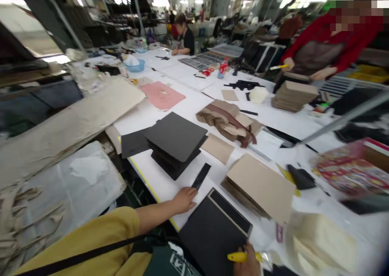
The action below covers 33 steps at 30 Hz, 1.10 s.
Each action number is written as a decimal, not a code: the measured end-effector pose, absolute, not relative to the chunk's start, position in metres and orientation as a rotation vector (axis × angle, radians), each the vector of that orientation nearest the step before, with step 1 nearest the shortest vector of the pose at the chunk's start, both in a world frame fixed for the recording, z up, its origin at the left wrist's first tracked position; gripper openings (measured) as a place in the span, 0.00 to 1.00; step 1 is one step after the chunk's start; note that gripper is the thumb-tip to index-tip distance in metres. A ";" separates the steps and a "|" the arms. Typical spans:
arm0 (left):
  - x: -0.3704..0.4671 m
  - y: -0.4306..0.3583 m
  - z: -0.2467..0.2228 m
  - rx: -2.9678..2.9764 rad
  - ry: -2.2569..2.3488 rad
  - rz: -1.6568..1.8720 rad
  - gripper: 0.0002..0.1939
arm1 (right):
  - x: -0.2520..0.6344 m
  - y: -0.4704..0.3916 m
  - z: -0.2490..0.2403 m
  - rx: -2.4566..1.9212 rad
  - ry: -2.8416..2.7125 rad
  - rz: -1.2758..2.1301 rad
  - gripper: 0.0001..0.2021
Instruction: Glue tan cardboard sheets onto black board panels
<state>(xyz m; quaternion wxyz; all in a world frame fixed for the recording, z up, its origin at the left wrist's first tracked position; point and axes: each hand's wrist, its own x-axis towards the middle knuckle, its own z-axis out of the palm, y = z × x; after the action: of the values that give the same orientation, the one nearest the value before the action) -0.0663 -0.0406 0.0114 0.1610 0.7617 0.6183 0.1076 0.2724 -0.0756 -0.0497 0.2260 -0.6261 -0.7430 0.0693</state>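
Note:
My left hand (184,200) is at the near end of a narrow black strip (202,176), its fingers closed on that end. In my right hand (249,263) is a paintbrush with a yellow handle (238,257); its pale bristles point to the right. Between my hands lies a black panel (212,231) with a tan line across its far end, close to my body. Beyond the strip stands a stack of black sheets (176,136). A stack of tan boards (263,183) sits right of the panel.
A whitish container (322,243) stands at the lower right, near a red patterned box (355,166). Tan pieces (227,120) and a pink sheet (163,94) lie farther off. Across the table, a person in red sleeves (328,45) holds a yellow-handled tool. Another person (184,37) is at the far end.

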 end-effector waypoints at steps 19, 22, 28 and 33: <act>0.019 -0.003 -0.006 2.565 1.240 0.089 0.26 | 0.157 -0.044 -0.019 -1.770 -2.002 0.448 0.20; 0.019 0.001 -0.016 2.567 1.236 0.009 0.28 | 0.170 -0.035 -0.030 -1.850 -1.979 0.405 0.16; 0.005 0.001 -0.024 2.573 1.317 0.014 0.35 | 0.227 -0.043 -0.031 -1.961 -1.847 0.268 0.11; -0.011 -0.004 -0.015 2.546 1.460 0.022 0.31 | 0.254 -0.059 -0.027 -1.977 -1.815 0.229 0.16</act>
<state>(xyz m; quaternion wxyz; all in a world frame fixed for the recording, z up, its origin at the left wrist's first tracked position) -0.0106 -0.0037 -0.0150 0.1032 0.8628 0.4948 0.0074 0.2541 -0.0594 -0.0269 0.2219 -0.7157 -0.6571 0.0827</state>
